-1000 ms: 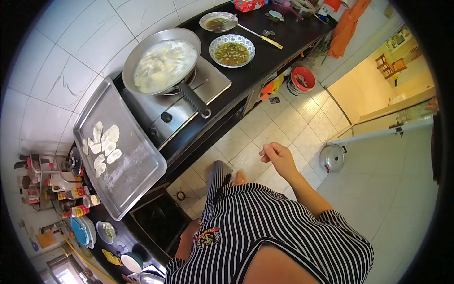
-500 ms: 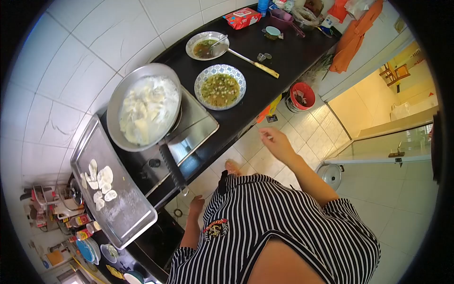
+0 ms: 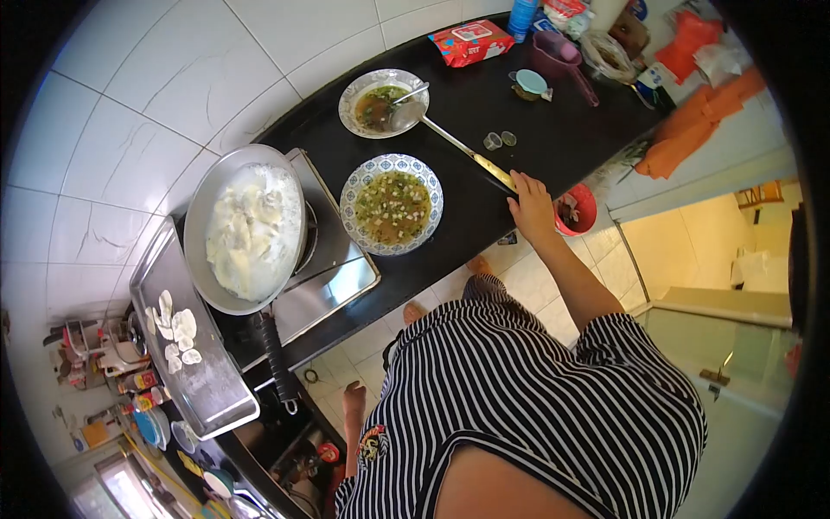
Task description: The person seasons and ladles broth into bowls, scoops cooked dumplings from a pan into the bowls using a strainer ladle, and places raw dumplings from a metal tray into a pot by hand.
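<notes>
My right hand is at the yellowish end of a long metal ladle. Its thumb and fingers are apart on either side of the handle; whether they press on it I cannot make out. The ladle's head rests on the rim of a small bowl of brown broth with a spoon in it. Nearer me stands a blue-patterned bowl of broth with chopped greens. My left hand hangs low beside my body, away from the counter, its fingers mostly hidden.
A grey pan of dumplings in foamy white water sits on the stove, its black handle towards me. Left of it, a metal tray holds several pale dumplings. A red wipes pack and a lidded jar stand farther back.
My right hand has moved up from beside the counter to the ladle's handle end. The view has shifted; the left hand still hangs low. The ladle still rests on the bowl.
</notes>
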Demonstrator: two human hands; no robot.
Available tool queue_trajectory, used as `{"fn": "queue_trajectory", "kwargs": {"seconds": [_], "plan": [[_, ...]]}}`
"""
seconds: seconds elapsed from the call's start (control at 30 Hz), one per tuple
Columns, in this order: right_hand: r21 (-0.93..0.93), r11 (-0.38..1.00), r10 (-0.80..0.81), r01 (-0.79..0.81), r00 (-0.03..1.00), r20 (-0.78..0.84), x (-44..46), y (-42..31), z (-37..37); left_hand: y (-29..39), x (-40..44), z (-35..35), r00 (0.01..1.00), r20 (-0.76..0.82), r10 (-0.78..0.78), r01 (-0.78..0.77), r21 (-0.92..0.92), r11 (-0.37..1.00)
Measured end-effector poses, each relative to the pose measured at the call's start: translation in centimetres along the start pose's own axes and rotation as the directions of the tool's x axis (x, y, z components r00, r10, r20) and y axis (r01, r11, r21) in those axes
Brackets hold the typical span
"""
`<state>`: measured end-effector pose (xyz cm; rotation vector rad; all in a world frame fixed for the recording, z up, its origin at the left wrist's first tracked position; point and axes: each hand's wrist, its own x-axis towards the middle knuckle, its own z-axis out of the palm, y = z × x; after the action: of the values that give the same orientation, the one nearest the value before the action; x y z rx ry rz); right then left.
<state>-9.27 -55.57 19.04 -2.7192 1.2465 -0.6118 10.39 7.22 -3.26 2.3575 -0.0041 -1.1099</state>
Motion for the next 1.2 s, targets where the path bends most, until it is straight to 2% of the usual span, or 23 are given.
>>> {"fn": "queue_trajectory", "kwargs": {"seconds": [0.03,0.07,0.13,0.2,0.23,0.27,0.33,0.37,0.4,0.47,0.53,0.57,0.67,0.73,0.8,0.9,0.93,1.0,1.03,1.1,1.17,1.2], "plan": [[0.023,0.999,-0.03,0.03,0.999,0.027,0.7,0.8,0.4,-1.0,-1.0,1.6,0.998,-0.049,0.043,-0.039,0.076,0.996],[0.038,0.998,-0.048,0.047,0.998,0.04,1.6,1.4,0.5,-0.7,-2.1,2.9,0.999,-0.032,-0.014,0.016,0.06,0.998],[0.022,0.994,-0.107,0.105,0.974,0.197,2.3,2.3,0.4,-0.2,-4.5,6.3,0.994,0.061,-0.093,0.103,-0.171,0.98],[0.068,0.985,-0.168,0.157,0.962,0.216,2.7,3.8,1.3,1.6,-6.3,9.8,0.981,0.097,-0.171,0.18,-0.096,0.979],[0.099,0.976,-0.211,0.194,0.954,0.211,3.2,4.4,1.8,1.4,-6.0,12.0,0.993,0.092,-0.076,0.068,0.087,0.994],[0.116,0.971,-0.23,0.209,0.947,0.222,3.3,5.0,2.0,0.7,-6.2,13.8,0.992,0.08,-0.097,0.09,0.077,0.993],[0.318,0.931,-0.237,0.181,0.96,0.149,3.8,6.1,1.9,5.3,-7.5,16.7,0.967,0.195,-0.166,0.188,-0.103,0.977],[0.33,0.925,-0.252,0.188,0.954,0.162,4.2,6.4,1.7,8.3,-9.0,16.6,0.982,0.188,0.009,0.002,-0.058,0.998],[0.401,0.895,-0.262,0.195,0.958,0.118,4.7,6.5,1.1,10.1,-9.1,17.8,0.991,0.132,0.035,-0.028,-0.052,0.998],[0.473,0.854,-0.282,0.216,0.956,0.074,6.2,6.6,0.1,13.4,-9.2,18.7,0.994,0.094,0.061,-0.035,-0.253,0.967],[0.501,0.805,-0.352,0.318,0.936,-0.03,7.9,6.6,-1.0,13.7,-8.3,21.0,0.997,0.046,0.055,-0.037,-0.324,0.945],[0.5,0.796,-0.369,0.342,0.928,-0.046,8.6,6.8,-1.4,10.6,-6.2,23.2,0.996,0.017,0.087,-0.073,-0.391,0.918],[0.491,0.777,-0.395,0.393,0.913,-0.104,10.2,7.0,-1.9,12.7,-7.3,24.0,0.993,-0.013,0.114,-0.112,-0.345,0.932],[0.494,0.768,-0.396,0.407,0.909,-0.133,11.2,6.6,-2.9,13.4,-8.6,24.3,0.998,0.001,0.061,-0.057,-0.345,0.937],[0.496,0.759,-0.393,0.421,0.904,-0.165,12.2,6.5,-4.2,20.5,-13.3,21.3,1.0,0.018,-0.009,0.013,-0.206,0.978],[0.65,0.7,-0.341,0.296,0.938,-0.06,12.6,6.3,-6.8,11.6,-10.9,25.1,0.999,-0.047,-0.017,0.005,-0.255,0.967],[0.688,0.67,-0.324,0.281,0.944,-0.07,12.7,6.1,-7.3,8.8,-10.3,26.1,0.999,-0.022,-0.029,0.019,-0.36,0.933],[0.814,0.581,-0.254,-0.021,0.945,0.206,12.4,6.1,-8.4,7.0,-10.6,27.1,0.996,-0.019,-0.087,0.073,-0.373,0.925],[0.815,0.579,-0.265,-0.021,0.941,0.213,12.3,5.8,-9.0,6.3,-10.8,27.6,0.998,-0.03,-0.047,0.034,-0.346,0.938],[0.846,0.508,-0.269,-0.163,0.903,0.336,12.2,4.6,-9.8,6.0,-11.6,28.3,0.996,-0.024,-0.083,0.07,-0.328,0.942],[0.827,0.557,-0.32,-0.081,0.897,0.304,12.1,3.9,-9.4,7.1,-12.4,28.8,0.996,-0.01,-0.087,0.078,-0.352,0.933],[0.812,0.583,-0.345,-0.03,0.896,0.28,12.2,3.4,-9.0,10.0,-13.8,27.8,0.995,-0.033,-0.092,0.085,-0.187,0.979]]}}
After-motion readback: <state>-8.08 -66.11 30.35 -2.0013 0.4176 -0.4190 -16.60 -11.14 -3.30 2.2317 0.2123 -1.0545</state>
